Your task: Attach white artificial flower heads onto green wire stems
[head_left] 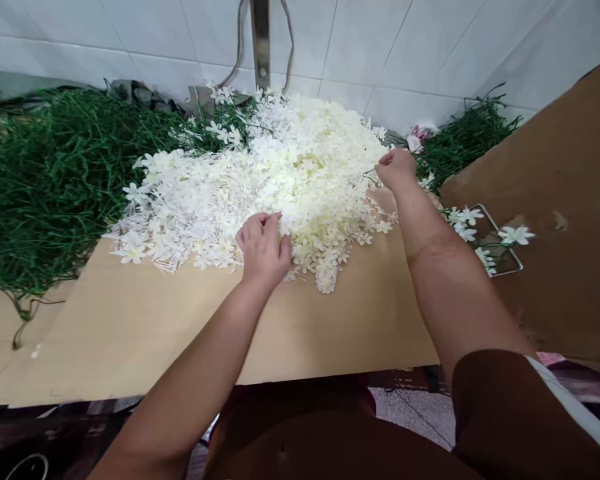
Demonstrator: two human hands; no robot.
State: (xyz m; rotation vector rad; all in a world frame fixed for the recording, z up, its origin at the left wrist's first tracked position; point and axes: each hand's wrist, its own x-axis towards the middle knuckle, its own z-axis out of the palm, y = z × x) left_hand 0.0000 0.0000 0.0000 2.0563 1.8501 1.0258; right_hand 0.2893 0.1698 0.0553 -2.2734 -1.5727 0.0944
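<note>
A large heap of white and cream artificial flower heads lies on the cardboard sheet, with thin white stamen-like pieces mixed in on its left half. My left hand is at the heap's front edge, fingers bent over the blossoms and thumb apart; I see nothing held in it. Beyond the heap's right side, my right hand is pinched closed on a thin green stem, whose end sticks out leftward from the fingertips. The rest of that stem is hidden by the hand.
Green artificial stems form a big pile at left; a smaller bunch stands at right. Upright cardboard borders the right side, where a metal wire frame holds finished-looking white sprays. A tiled wall closes the back.
</note>
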